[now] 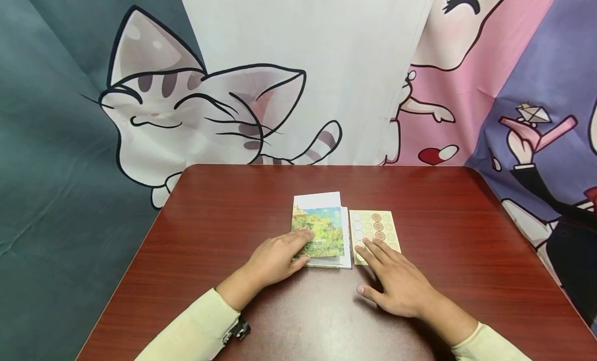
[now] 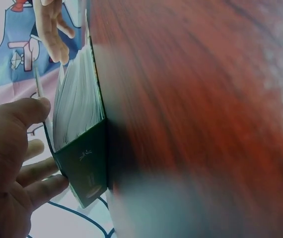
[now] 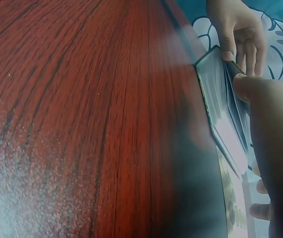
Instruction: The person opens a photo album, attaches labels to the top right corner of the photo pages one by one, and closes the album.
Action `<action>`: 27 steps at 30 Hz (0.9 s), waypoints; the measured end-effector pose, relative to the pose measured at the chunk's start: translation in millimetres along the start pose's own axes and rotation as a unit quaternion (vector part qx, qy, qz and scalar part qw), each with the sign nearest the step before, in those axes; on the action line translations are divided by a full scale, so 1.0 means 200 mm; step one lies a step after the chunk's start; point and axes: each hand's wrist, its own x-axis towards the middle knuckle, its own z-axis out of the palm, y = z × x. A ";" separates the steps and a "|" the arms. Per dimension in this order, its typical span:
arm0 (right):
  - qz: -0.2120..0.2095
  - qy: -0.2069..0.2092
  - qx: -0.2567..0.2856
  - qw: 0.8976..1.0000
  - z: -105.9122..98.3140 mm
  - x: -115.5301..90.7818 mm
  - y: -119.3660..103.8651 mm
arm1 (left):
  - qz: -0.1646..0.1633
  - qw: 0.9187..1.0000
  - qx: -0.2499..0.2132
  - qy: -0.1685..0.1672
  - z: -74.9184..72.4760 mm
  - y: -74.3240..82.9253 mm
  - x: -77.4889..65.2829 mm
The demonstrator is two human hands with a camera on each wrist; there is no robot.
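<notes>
A thick small book (image 1: pixel 326 224) with a painted garden scene on its cover lies on the table. In the left wrist view its dark green spine (image 2: pixel 84 161) and page edges (image 2: pixel 79 99) show, the cover slightly raised from the pages. My left hand (image 1: pixel 280 255) rests on the cover's left side, fingers extended and thumb at the near edge. Right beside the book lies a cream sheet of round stickers (image 1: pixel 368 226), some brown, some pale. My right hand (image 1: pixel 396 280) is over its near part, fingers nearly straight and thumb spread. Whether the fingertips touch the sheet is unclear.
The dark red wooden table (image 1: pixel 224 211) has a glossy top. A white page or card (image 1: pixel 317 200) sticks out past the book's far edge. Behind the table hangs a cloth backdrop (image 1: pixel 364 91) with cartoon animals. A dark device (image 1: pixel 240 330) is at the left sleeve.
</notes>
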 end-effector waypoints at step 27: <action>-0.016 -0.009 0.014 1.000 0.03 0.03 -0.05 | -0.015 0.995 -0.045 0.084 -0.01 -0.01 -0.01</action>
